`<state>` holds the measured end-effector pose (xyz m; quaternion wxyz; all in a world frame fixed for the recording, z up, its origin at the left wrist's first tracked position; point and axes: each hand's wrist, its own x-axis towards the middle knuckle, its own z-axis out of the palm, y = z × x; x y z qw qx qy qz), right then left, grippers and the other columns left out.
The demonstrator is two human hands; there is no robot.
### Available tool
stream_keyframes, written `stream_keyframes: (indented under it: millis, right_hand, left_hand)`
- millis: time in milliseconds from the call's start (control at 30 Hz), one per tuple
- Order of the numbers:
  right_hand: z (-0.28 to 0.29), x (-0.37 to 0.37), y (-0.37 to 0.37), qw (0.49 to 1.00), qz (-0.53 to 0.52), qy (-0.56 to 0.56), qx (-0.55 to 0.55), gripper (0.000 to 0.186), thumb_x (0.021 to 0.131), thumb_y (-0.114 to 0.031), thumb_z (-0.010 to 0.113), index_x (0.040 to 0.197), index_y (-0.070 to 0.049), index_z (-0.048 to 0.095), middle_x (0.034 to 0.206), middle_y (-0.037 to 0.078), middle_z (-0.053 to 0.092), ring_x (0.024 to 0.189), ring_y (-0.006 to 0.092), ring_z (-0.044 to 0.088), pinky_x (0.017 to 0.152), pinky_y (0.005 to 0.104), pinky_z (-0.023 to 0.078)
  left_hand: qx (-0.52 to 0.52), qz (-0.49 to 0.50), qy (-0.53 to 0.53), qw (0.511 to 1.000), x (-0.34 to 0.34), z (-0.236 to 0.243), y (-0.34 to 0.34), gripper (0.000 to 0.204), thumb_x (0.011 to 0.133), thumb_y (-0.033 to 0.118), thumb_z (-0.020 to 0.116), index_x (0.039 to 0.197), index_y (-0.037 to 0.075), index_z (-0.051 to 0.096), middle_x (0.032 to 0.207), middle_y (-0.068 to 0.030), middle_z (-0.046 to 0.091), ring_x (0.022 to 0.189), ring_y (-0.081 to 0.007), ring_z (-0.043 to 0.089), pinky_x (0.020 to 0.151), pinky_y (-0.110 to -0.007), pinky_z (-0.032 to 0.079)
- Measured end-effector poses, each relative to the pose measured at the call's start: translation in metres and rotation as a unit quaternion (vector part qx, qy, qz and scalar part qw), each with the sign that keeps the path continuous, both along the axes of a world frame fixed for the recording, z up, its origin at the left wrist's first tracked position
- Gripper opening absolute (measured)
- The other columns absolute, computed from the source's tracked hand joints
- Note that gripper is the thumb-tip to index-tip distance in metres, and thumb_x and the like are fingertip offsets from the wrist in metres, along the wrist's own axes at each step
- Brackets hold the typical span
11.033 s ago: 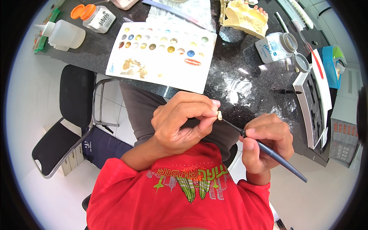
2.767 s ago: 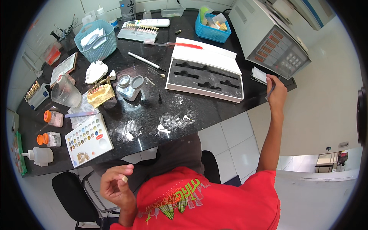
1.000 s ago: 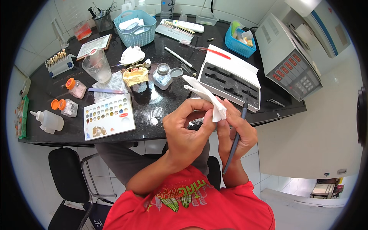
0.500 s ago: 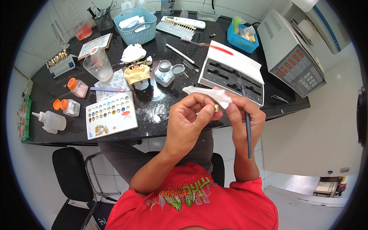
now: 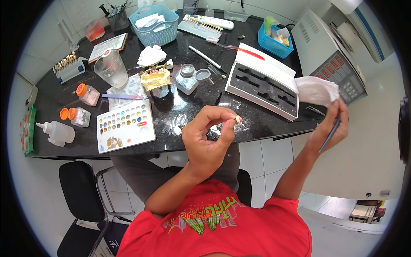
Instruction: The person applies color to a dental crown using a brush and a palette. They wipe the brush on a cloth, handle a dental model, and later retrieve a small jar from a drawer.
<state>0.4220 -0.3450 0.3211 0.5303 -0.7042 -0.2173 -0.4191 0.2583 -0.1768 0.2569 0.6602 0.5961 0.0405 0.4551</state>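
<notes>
I pinch a small ivory-coloured piece (image 5: 237, 120) between left-hand (image 5: 209, 136) fingertips, over the front edge of the counter (image 5: 259, 127).
My right hand (image 5: 332, 127), near the counter's right end, grips a white tissue (image 5: 316, 90) and a slim dark handle (image 5: 329, 137); an open white case (image 5: 270, 65) lies beyond, between both hands.
</notes>
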Motion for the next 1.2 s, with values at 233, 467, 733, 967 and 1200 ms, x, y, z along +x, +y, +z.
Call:
stream_keyframes:
  millis: [233, 467, 733, 967, 1200]
  right_hand:
    - [-0.012, 0.025, -0.013, 0.990, -0.060, -0.016, -0.127, 0.022, 0.098, -0.015, 0.062, 0.111, 0.002, 0.069, 0.097, 0.011, 0.071, 0.078, 0.0121, 0.065, 0.068, 0.0235, 0.053]
    - [-0.013, -0.068, 0.041, 0.853, 0.430, 0.280, -0.096, 0.032, 0.094, -0.031, 0.069, 0.099, 0.001, 0.070, 0.074, 0.003, 0.066, 0.063, 0.0065, 0.061, 0.054, 0.0205, 0.048]
    - [-0.022, -0.074, 0.073, 0.662, 0.603, 0.444, -0.019, 0.017, 0.081, -0.010, 0.081, 0.088, -0.002, 0.067, 0.082, 0.005, 0.066, 0.070, 0.0072, 0.060, 0.060, 0.0202, 0.048]
    - [-0.025, -0.061, 0.080, 0.665, 0.596, 0.450, -0.035, 0.015, 0.082, -0.008, 0.079, 0.083, -0.002, 0.066, 0.077, 0.007, 0.066, 0.065, 0.0084, 0.060, 0.058, 0.0213, 0.048]
    - [0.001, -0.004, 0.098, 0.818, 0.457, 0.332, -0.109, 0.018, 0.090, -0.014, 0.070, 0.080, -0.001, 0.064, 0.076, 0.007, 0.066, 0.066, 0.0089, 0.058, 0.065, 0.0240, 0.048]
  left_hand:
    - [0.167, 0.104, -0.065, 0.978, 0.007, -0.005, 0.009, 0.012, 0.081, -0.006, 0.066, 0.091, -0.001, 0.063, 0.088, -0.0129, 0.070, 0.084, -0.0226, 0.069, 0.075, -0.030, 0.053]
    - [0.226, 0.188, -0.057, 0.954, 0.004, 0.000, 0.012, 0.016, 0.076, -0.006, 0.070, 0.090, 0.000, 0.065, 0.098, -0.0135, 0.070, 0.088, -0.0277, 0.070, 0.076, -0.034, 0.056]
    - [0.294, 0.210, -0.067, 0.930, -0.011, -0.003, 0.021, 0.021, 0.074, -0.004, 0.076, 0.093, 0.001, 0.067, 0.097, -0.0130, 0.069, 0.084, -0.0261, 0.070, 0.069, -0.033, 0.058]
    - [0.271, 0.201, -0.025, 0.941, -0.016, -0.004, 0.021, 0.025, 0.075, -0.007, 0.073, 0.099, 0.000, 0.070, 0.100, -0.0134, 0.070, 0.084, -0.0253, 0.071, 0.069, -0.032, 0.058]
    - [0.253, 0.176, 0.013, 0.951, -0.044, -0.005, 0.028, 0.029, 0.078, -0.012, 0.066, 0.105, -0.003, 0.069, 0.102, -0.0178, 0.071, 0.089, -0.0265, 0.071, 0.076, -0.032, 0.056]
